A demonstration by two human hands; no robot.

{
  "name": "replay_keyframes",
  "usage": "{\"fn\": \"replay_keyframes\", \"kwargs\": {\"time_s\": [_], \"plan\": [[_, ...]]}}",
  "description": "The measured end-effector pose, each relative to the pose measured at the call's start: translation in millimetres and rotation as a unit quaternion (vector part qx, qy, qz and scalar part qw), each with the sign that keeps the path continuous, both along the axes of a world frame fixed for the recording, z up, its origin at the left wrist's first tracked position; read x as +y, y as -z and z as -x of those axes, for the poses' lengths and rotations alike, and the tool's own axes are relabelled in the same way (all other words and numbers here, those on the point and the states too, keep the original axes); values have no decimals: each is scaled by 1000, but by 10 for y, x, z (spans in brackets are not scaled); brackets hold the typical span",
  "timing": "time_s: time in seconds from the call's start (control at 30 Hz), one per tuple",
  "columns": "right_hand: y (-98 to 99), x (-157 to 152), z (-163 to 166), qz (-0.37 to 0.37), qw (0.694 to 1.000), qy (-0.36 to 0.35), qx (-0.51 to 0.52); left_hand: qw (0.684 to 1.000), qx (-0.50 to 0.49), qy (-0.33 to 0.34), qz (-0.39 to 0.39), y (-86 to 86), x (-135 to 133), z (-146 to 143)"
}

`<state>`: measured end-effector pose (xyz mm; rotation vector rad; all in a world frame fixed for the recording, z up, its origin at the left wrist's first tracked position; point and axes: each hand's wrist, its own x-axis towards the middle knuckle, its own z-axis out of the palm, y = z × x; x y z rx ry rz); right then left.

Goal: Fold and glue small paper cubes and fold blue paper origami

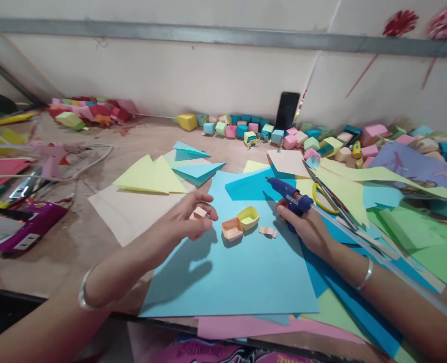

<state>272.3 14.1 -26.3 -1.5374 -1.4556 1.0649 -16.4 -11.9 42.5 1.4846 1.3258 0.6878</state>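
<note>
My left hand [196, 218] is raised over the light blue paper sheet [238, 282], its fingers closed on a small peach paper piece [199, 214]. In my right hand [306, 222] is a blue glue gun [292, 196], gripped by the handle, its nozzle aimed to the left and away from me. Between the hands, a peach paper box [232, 230] and a yellow paper box [248, 218] sit side by side on the sheet, touching, with their open tops up. A small folded peach strip [267, 232] lies just right of them.
Scissors with yellow handles [323, 198] rest among paper scraps at the right. Along the wall stand many small paper boxes [242, 130] and a phone [287, 111]. A pink glue gun [53, 157] with a white cord and a purple case [26, 227] lie at left.
</note>
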Motion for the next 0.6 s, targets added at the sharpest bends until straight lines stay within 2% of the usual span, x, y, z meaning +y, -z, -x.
{"fn": "replay_keyframes", "kwargs": {"time_s": [0.07,0.1,0.2,0.3,0.43,0.53,0.6], "plan": [[-71,-6,-19,10,999,-5,40,998,-39,5,46,-57,41,6],[-124,-18,-30,11,998,-12,58,998,-30,9,45,-62,50,0],[-328,-101,-56,3,997,-68,48,998,44,16,-37,-22,16,-54],[-497,-229,-54,31,990,-137,21,989,93,26,-109,10,-65,-149],[-564,-374,-11,34,980,-194,12,986,120,15,-115,9,-120,-260],[-571,-453,29,41,978,-202,28,987,113,-18,-117,47,-125,-275],[-589,-497,60,51,981,-181,39,984,111,-29,-136,89,-124,-260]]}}
